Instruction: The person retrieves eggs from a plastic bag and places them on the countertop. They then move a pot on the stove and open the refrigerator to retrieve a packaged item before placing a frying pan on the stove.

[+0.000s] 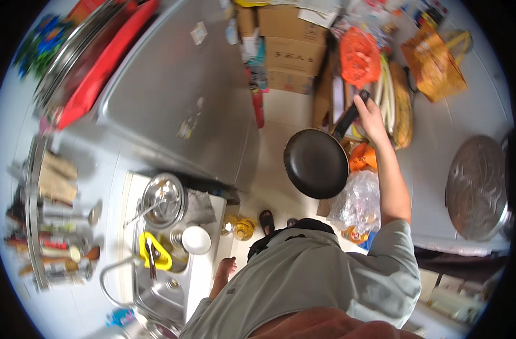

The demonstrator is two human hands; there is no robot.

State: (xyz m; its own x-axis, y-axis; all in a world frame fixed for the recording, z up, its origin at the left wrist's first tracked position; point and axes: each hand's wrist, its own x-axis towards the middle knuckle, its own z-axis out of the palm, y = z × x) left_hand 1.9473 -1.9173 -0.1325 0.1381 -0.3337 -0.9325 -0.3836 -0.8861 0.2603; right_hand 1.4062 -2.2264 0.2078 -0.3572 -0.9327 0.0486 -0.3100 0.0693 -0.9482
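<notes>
My right hand [369,114] grips the black handle of a frying pan [316,163] near its end. The pan is held out in front of me over the floor, its dark inner surface facing up towards the camera, and it looks empty. Below its rim on the right lies a crumpled clear plastic bag [357,203]. My left hand [227,266] hangs low by my left side, beside the edge of the sink counter [205,271]. It is small and partly blurred, with the fingers loosely curled and nothing seen in it.
A grey refrigerator [177,84] stands at the front left. The sink [158,294] holds a yellow strainer basket [168,262]; a steel bowl [162,190] sits beyond it. Oil bottles [244,229] stand on the floor. Cardboard boxes [296,57] are stacked ahead, with vegetables [400,110] to the right.
</notes>
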